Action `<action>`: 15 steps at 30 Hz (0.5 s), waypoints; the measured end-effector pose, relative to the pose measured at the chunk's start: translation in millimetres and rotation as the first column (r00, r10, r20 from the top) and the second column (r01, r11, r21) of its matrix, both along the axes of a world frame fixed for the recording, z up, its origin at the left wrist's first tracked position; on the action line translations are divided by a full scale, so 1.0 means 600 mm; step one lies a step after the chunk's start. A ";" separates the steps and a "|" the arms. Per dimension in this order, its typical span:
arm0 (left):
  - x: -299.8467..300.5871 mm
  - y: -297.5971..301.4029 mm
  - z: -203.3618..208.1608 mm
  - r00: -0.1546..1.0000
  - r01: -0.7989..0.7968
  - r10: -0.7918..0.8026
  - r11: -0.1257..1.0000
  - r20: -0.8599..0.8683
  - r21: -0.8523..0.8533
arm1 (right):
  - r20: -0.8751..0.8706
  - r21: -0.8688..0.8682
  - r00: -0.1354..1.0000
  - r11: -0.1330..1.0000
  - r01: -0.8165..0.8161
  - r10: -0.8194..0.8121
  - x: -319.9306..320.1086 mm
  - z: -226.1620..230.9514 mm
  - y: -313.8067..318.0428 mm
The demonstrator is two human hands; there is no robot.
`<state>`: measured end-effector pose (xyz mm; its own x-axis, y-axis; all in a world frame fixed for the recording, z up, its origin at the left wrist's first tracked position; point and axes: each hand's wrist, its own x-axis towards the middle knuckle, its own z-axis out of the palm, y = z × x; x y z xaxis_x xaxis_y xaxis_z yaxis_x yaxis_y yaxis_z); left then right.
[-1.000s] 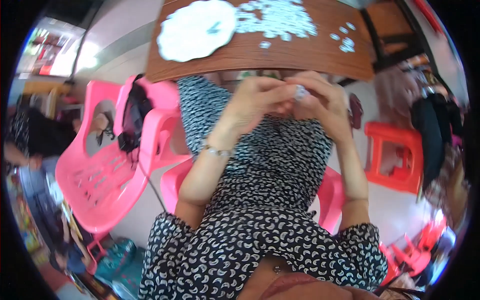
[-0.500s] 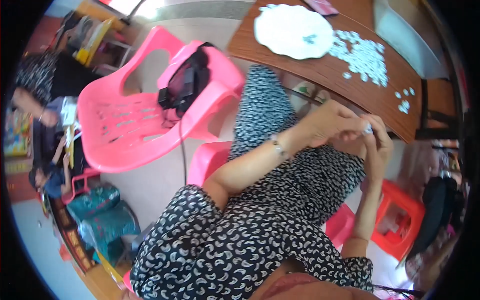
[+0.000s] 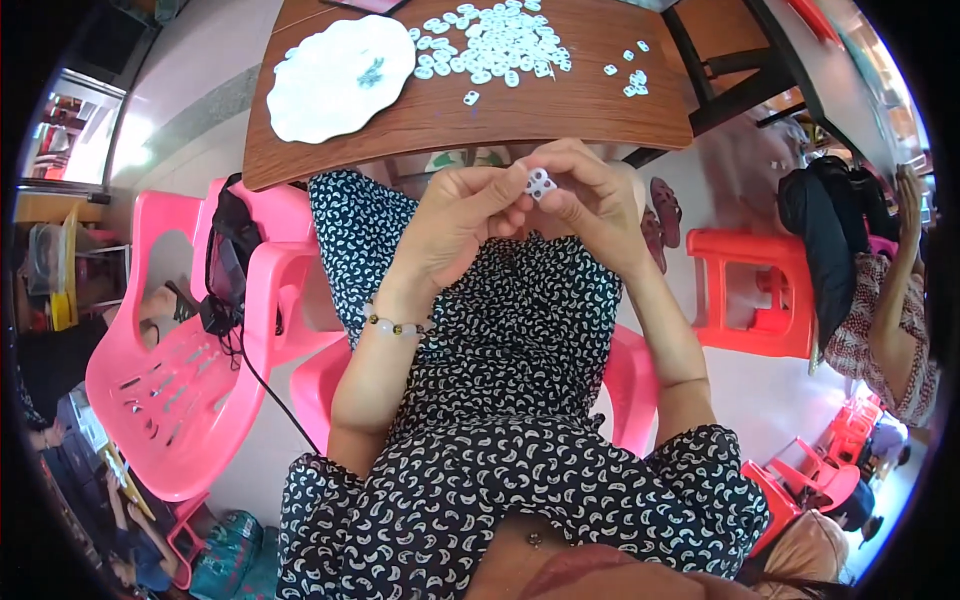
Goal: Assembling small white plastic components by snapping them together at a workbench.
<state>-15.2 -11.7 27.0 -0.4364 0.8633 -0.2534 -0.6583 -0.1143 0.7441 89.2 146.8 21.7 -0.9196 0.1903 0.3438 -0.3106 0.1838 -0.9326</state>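
Above my lap, in front of the table's near edge, my left hand (image 3: 455, 215) and my right hand (image 3: 597, 205) meet at the fingertips. Pinched between them is a small white piece with dark round spots (image 3: 540, 184). Thumbs and forefingers of both hands press on it; the other fingers curl behind. On the brown wooden table (image 3: 430, 125) lies a heap of similar small white pieces (image 3: 515, 45), with several more scattered to its right (image 3: 636, 86). Left of the heap sits a white scalloped plate (image 3: 315, 95) holding a small dark greenish cluster (image 3: 371, 72).
A pink plastic armchair (image 3: 170, 420) stands at the left with a black bag (image 3: 232, 245) and a cable on it. To the right is a red stool (image 3: 755, 290). A person's arm (image 3: 895, 290) shows at the far right. Teal bags (image 3: 232, 555) lie lower left.
The view has swung to the right, so the table and my hands appear nearer the middle. Both hands keep the small white piece pinched, and its spotted face now shows.
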 end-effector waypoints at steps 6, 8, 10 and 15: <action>0.003 0.002 0.002 1.000 -0.007 0.007 1.000 -0.016 -0.016 | 0.029 -0.057 0.999 0.998 -0.019 0.020 0.002 -0.003 0.000; 0.003 0.003 0.007 1.000 0.001 -0.002 0.999 -0.026 -0.033 | 0.029 -0.042 0.999 0.999 -0.020 0.021 0.002 -0.003 0.001; 0.005 0.005 0.012 1.000 -0.007 0.006 0.999 -0.017 -0.039 | 0.031 -0.026 0.999 0.999 -0.019 0.020 0.004 0.003 -0.002; 0.010 0.002 0.012 1.000 -0.023 0.023 1.000 0.000 0.006 | 0.072 -0.024 0.997 0.999 -0.037 0.038 0.008 0.013 -0.012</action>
<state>-9.3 -10.7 34.4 -0.4558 0.8547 -0.2485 -0.6554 -0.1334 0.7434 93.9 139.5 29.5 -0.9484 0.1624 0.2724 -0.2488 0.1517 -0.9566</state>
